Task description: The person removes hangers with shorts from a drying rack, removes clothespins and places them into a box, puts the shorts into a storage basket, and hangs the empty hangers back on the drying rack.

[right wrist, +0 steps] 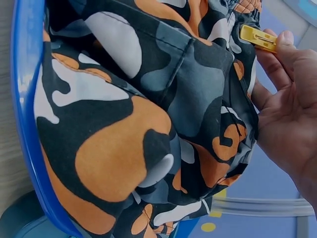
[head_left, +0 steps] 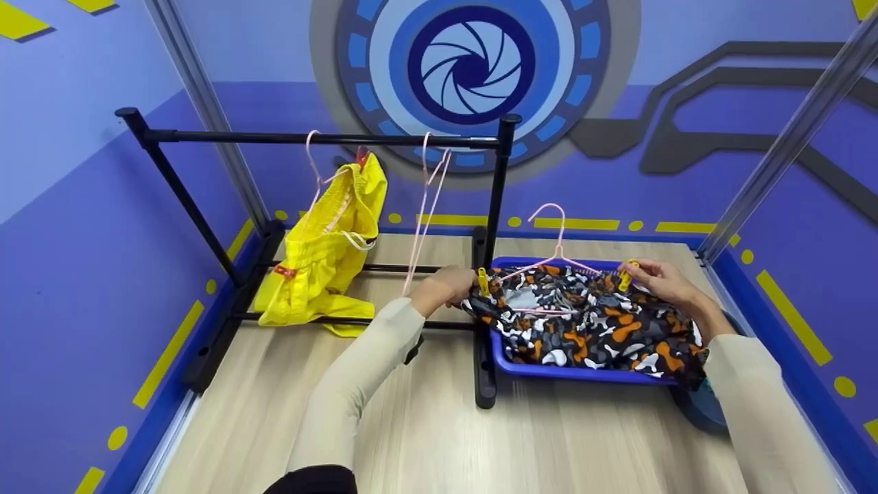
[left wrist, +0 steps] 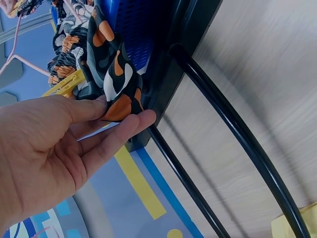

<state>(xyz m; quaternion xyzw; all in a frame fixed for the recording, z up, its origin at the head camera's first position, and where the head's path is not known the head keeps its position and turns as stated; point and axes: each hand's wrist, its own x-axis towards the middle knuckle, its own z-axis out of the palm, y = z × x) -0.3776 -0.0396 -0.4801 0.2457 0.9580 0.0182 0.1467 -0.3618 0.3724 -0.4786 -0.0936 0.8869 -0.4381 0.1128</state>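
Purple-blue wall (head_left: 89, 178) behind; camo bottoms (head_left: 603, 336) stretch left-right, right of frame centre, between left hand (head_left: 453, 285) pinching their left end and right hand (head_left: 662, 280) pinching yellow clothespin (head_left: 625, 277).

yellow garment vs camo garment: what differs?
Look: the yellow garment is mostly plain yellow; the camo garment is patterned black, grey, white and orange.
Pose: the yellow garment hangs from the black rack; the camo garment lies over the blue basket.
Handling: the yellow garment is untouched; the left hand pinches the camo garment, the right hand its yellow clip.
Shared: each has a pink hanger.
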